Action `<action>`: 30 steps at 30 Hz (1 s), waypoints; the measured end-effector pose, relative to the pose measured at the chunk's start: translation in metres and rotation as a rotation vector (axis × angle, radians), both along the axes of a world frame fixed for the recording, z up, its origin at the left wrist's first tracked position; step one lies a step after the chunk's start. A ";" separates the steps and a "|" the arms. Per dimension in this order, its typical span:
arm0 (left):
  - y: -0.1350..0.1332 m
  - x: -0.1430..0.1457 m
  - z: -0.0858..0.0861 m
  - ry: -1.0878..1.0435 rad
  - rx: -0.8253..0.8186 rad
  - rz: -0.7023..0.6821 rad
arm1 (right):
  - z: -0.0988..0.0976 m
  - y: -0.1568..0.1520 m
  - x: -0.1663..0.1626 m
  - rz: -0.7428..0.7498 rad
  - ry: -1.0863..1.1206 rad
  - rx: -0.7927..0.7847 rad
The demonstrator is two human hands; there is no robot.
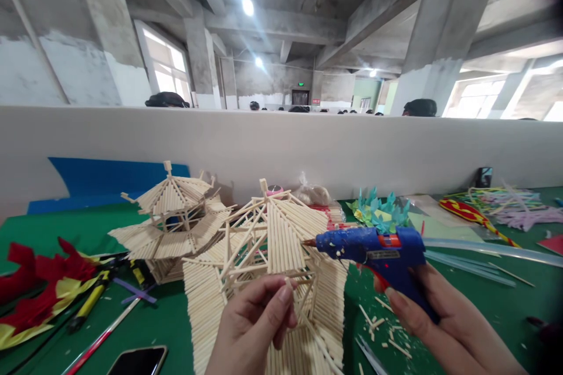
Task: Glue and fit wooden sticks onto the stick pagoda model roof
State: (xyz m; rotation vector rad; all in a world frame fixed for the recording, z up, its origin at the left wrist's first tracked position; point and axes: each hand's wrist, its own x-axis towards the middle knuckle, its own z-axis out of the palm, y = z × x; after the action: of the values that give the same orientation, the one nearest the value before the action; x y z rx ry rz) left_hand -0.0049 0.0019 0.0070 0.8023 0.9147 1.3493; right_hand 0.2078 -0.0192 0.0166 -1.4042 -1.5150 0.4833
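My right hand [422, 304] is wrapped round the handle of a blue hot glue gun [373, 249], whose copper-coloured nozzle points left at the roof of a wooden stick pavilion model [285, 231]. Whether the nozzle touches the roof I cannot tell. A clear glue stick [492, 248] sticks out of the gun's back. In front of the model, my left hand [259, 322] is closed in a pinch on a thin wooden stick [288, 285], mostly hidden by the fingers. The model's upper roof is covered with sticks on the right, while its left side shows open framework.
A second stick pavilion [171, 217] stands at the left. Red and yellow cloth [44, 287], a phone [138, 361] and yellow-handled tools lie nearer on the green table. Stick offcuts [373, 322] and tweezers [370, 354] lie right of the model. A white partition [281, 146] rises behind.
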 end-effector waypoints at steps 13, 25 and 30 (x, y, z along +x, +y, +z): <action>-0.001 -0.001 0.000 0.022 -0.011 0.006 | -0.001 -0.007 0.004 0.024 -0.115 0.057; -0.001 0.000 0.001 0.025 -0.002 0.016 | 0.002 -0.011 0.004 0.019 -0.196 0.146; -0.002 0.000 0.003 0.053 -0.006 0.032 | 0.003 -0.012 0.004 -0.021 -0.174 0.142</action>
State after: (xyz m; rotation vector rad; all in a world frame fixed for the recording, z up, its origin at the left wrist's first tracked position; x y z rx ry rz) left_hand -0.0046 0.0003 0.0104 0.8257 0.9764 1.3576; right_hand 0.2116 -0.0312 0.0194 -1.3781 -1.6380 0.2404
